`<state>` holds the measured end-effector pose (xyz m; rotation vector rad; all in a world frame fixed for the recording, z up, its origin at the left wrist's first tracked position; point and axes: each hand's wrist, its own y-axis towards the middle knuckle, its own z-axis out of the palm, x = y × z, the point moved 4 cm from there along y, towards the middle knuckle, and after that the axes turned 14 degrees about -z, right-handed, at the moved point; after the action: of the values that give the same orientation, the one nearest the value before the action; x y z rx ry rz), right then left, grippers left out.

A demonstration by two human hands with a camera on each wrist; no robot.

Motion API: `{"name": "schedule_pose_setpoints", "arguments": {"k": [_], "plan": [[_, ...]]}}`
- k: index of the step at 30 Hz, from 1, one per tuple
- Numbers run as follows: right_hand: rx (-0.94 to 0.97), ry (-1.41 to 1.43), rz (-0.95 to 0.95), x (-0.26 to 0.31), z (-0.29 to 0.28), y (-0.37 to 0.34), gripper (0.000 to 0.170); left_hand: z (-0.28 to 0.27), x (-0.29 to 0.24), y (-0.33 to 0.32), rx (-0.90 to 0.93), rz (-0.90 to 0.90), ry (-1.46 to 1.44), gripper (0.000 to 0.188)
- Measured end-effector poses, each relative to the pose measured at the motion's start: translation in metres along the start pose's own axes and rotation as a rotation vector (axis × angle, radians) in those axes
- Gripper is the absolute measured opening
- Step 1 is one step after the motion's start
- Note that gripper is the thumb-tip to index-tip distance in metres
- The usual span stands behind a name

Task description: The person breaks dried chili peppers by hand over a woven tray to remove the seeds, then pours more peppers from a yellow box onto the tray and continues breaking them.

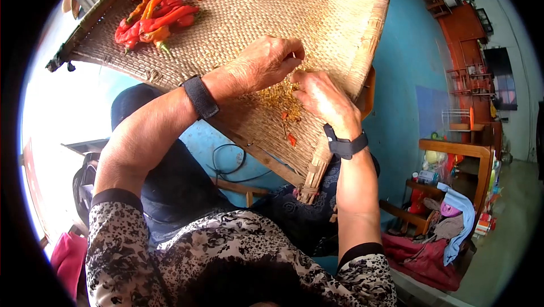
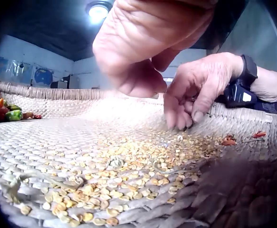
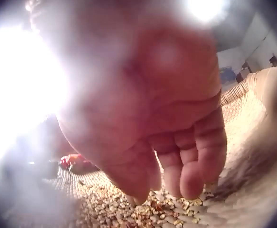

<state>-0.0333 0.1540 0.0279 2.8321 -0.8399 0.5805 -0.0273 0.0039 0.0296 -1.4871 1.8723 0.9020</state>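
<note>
Both hands [image 1: 326, 96] over scattered yellow seeds [image 1: 271, 96] on a woven tray [image 1: 328, 1]

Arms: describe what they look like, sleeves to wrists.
The left sleeve and right sleeve carry a black print on pale fabric and end in plain dark bands. A left wristband and a right wristband, both black, are worn too.

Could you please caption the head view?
Left hand and right hand over seeds on a woven tray, peppers nearby.
</note>
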Motion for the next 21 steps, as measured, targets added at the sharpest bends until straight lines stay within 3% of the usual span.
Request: {"name": "schedule_pose_setpoints", "arguments": {"k": [1, 6, 12, 15, 18, 21], "plan": [[0.105, 0.003, 0.035, -0.006, 0.009, 0.004, 0.014, 0.0, 0.0, -0.001, 0.005, 0.021, 0.002, 0.012], [0.052, -0.136, -0.081, -0.019, 0.024, 0.012, 0.012, -0.008, -0.005, -0.002, 0.014, 0.051, 0.002, 0.012], [0.096, -0.112, 0.02, -0.017, 0.018, 0.013, 0.011, -0.01, -0.004, -0.002, 0.028, 0.044, -0.005, 0.012], [-0.158, 0.03, 0.032, -0.003, -0.003, 0.008, 0.004, -0.008, -0.002, -0.003, 0.006, 0.084, 0.009, 0.012], [-0.269, 0.096, 0.03, -0.001, -0.024, -0.005, 0.005, -0.005, -0.002, -0.002, 0.012, 0.064, 0.052, 0.013], [-0.529, -0.036, 0.011, -0.015, -0.043, -0.027, 0.008, 0.0, -0.001, -0.003, 0.016, 0.062, 0.059, 0.013]]}}
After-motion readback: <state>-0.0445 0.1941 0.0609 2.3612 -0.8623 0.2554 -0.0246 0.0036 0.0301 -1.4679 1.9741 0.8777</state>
